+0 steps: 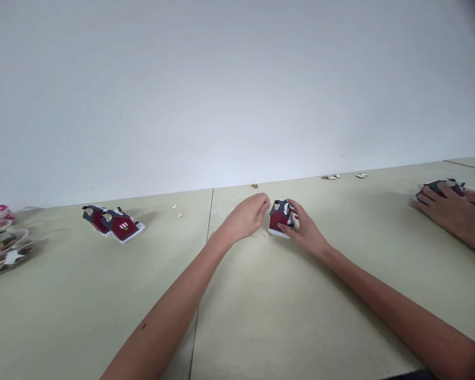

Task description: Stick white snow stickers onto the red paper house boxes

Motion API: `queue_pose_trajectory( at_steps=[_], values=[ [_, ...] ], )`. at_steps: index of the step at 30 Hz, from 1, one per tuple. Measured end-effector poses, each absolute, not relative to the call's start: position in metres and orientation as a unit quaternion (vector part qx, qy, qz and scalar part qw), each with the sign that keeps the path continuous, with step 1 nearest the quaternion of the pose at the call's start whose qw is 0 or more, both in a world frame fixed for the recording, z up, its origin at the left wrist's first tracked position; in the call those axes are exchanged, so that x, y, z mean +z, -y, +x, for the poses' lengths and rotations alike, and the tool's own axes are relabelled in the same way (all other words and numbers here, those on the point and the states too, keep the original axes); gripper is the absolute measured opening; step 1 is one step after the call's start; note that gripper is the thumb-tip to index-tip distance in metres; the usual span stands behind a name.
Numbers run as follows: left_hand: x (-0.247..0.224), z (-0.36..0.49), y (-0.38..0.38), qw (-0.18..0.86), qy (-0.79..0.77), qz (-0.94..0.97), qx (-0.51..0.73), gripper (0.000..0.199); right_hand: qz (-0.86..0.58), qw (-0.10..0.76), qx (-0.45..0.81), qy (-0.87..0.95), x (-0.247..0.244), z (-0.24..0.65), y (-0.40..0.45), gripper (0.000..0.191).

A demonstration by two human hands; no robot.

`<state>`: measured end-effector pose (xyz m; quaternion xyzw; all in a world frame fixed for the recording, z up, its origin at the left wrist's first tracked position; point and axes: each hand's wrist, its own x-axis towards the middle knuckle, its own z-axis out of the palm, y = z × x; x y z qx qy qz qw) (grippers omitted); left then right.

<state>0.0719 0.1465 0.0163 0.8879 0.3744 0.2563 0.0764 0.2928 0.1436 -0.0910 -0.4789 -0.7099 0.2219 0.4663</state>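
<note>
A small folded card model house [280,218], red walls and a dark roof with white trim, stands on the pale green surface [261,322], caught in the right grip [305,230]. The fingers [295,208] wrap its far right side and the thumb [282,226] presses the near lower wall, so the grip is closed around the body of the house. The left grip [247,216] sits just left of it, loosely curled, knuckles at or almost at the wall. From this angle I can't be sure whether it pinches anything small.

The piece looks light and fairly stiff along its folds, but thin; the white roof tabs seem likely to bend or tear. The walls near the base look like the safer place to hold, with gentle pressure.

A pale pink scrap [264,233] lies just below the house. Well left of the grips are two similar card houses [114,224] lying low, then a glass bowl of mixed pieces [8,252]. Far right, a co-worker's hands [449,211] rest on a dark and red card piece [439,187].
</note>
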Motion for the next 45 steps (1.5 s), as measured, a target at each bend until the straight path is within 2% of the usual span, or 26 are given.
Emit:
queue_pose_trajectory(
  at_steps=[6, 13, 16, 19, 24, 29, 35, 37, 40, 43, 45],
  values=[
    [0.002, 0.093, -0.112, 0.07, -0.42, 0.87, 0.249, 0.026, -0.46, 0.48, 0.239, 0.708, -0.093, 0.292, -0.144, 0.076],
    [-0.045, 0.126, -0.058, 0.032, -0.367, 0.923, 0.11, 0.048, -0.469, 0.491, 0.188, 0.709, -0.099, 0.289, -0.148, 0.077],
    [-0.055, 0.125, -0.057, 0.013, -0.345, 0.936, 0.064, 0.046, -0.465, 0.477, 0.178, 0.724, -0.095, 0.292, -0.147, 0.073],
    [-0.053, 0.121, -0.053, 0.008, -0.306, 0.949, 0.075, 0.04, -0.463, 0.469, 0.191, 0.727, -0.091, 0.295, -0.144, 0.071],
    [-0.048, 0.124, -0.029, 0.001, -0.143, 0.984, 0.104, 0.051, -0.472, 0.461, 0.211, 0.721, -0.09, 0.297, -0.144, 0.07],
    [-0.059, 0.126, -0.025, -0.02, -0.083, 0.993, 0.087, 0.026, -0.476, 0.454, 0.212, 0.722, -0.093, 0.298, -0.147, 0.071],
    [-0.065, 0.117, -0.04, -0.033, -0.098, 0.99, 0.101, 0.018, -0.475, 0.455, 0.216, 0.722, -0.09, 0.3, -0.145, 0.07],
    [-0.066, 0.115, -0.05, -0.004, -0.127, 0.985, 0.121, 0.023, -0.476, 0.452, 0.217, 0.722, -0.088, 0.3, -0.144, 0.07],
    [-0.064, 0.108, -0.07, 0.115, -0.193, 0.958, 0.179, 0.031, -0.477, 0.447, 0.22, 0.724, -0.084, 0.301, -0.141, 0.07],
    [-0.06, 0.095, -0.093, 0.234, -0.267, 0.903, 0.241, 0.03, -0.47, 0.445, 0.217, 0.731, -0.083, 0.301, -0.14, 0.07],
    [-0.057, 0.085, -0.107, 0.27, -0.317, 0.867, 0.273, 0.029, -0.466, 0.446, 0.211, 0.735, -0.082, 0.301, -0.14, 0.07]
  ],
)
